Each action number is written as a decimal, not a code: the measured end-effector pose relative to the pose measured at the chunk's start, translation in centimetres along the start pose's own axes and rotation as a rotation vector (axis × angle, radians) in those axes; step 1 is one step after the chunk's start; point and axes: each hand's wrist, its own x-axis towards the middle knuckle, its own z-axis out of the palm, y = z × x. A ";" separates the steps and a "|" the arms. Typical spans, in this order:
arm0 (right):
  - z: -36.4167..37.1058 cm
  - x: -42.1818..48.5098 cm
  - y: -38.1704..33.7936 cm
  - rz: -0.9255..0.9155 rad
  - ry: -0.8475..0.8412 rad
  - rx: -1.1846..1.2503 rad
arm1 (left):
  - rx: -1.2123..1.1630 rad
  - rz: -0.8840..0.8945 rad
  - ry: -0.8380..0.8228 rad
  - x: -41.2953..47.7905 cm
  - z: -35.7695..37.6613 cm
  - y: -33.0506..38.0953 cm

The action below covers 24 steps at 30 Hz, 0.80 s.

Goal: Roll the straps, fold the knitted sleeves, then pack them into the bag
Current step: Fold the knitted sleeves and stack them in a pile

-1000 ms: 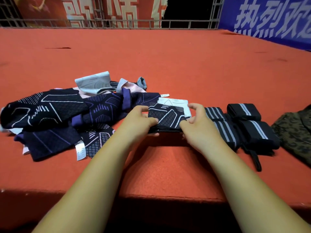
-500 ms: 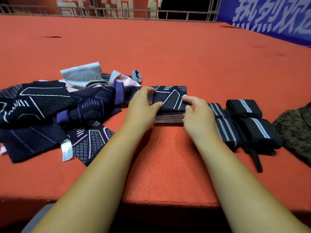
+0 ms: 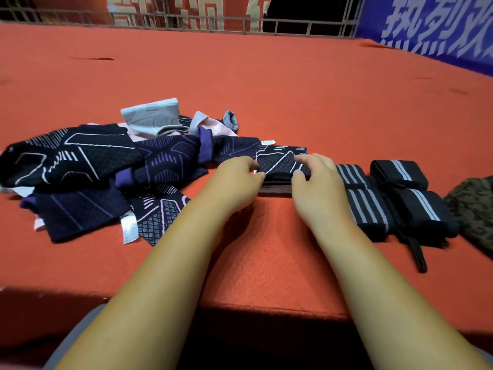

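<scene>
Red felt table point(image 3: 253, 263) nearest, both forearms crossing its front edge. Further in, left hand point(image 3: 237, 180) and right hand point(image 3: 314, 182) closed on a folded knitted sleeve point(image 3: 280, 162): fingers curled over its top, thumbs tucked at the near edge, pinching the layers from either end. Sleeve flat on the felt at centre, between loose sleeves point(image 3: 88, 166) heaped to the left and rolled straps point(image 3: 373, 206) just beside on the right. Judged as the setting of a fold. Recommend squaring the edges, pressing the layers flat, then releasing both ends evenly to limit spring-back of the knit, keeping clear of the heap at the left end. Camouflage bag point(image 3: 474, 209) at the far right, partly out of view, contents not visible. Grey sleeve point(image 3: 152, 116) behind the heap. Railing point(image 3: 293, 25) and blue banner point(image 3: 426, 28) beyond
</scene>
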 end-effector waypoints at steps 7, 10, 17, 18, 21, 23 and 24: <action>0.4 -2.2 -3.4 -0.072 -0.038 0.113 | 0.524 -0.111 0.002 -3.1 -3.4 -3.6; 1.1 -3.1 -4.0 -0.078 -0.133 0.139 | 0.593 -0.228 -0.055 -4.2 -4.7 -5.7; 2.9 -5.1 -4.8 -0.159 -0.343 0.085 | 0.276 -0.197 0.008 -4.8 -6.3 -6.4; 3.0 -5.4 -5.0 -0.150 -0.372 0.082 | 0.189 -0.196 0.024 -4.9 -6.4 -6.4; 3.3 -6.1 -5.6 -0.111 -0.489 0.104 | -0.293 -0.201 0.071 -5.2 -6.9 -5.8; 3.4 -6.4 -5.8 -0.098 -0.579 0.146 | -0.680 -0.185 0.029 -5.4 -7.0 -5.0; 3.4 -6.5 -5.9 -0.102 -0.592 0.163 | -0.832 -0.174 -0.019 -5.6 -7.0 -4.4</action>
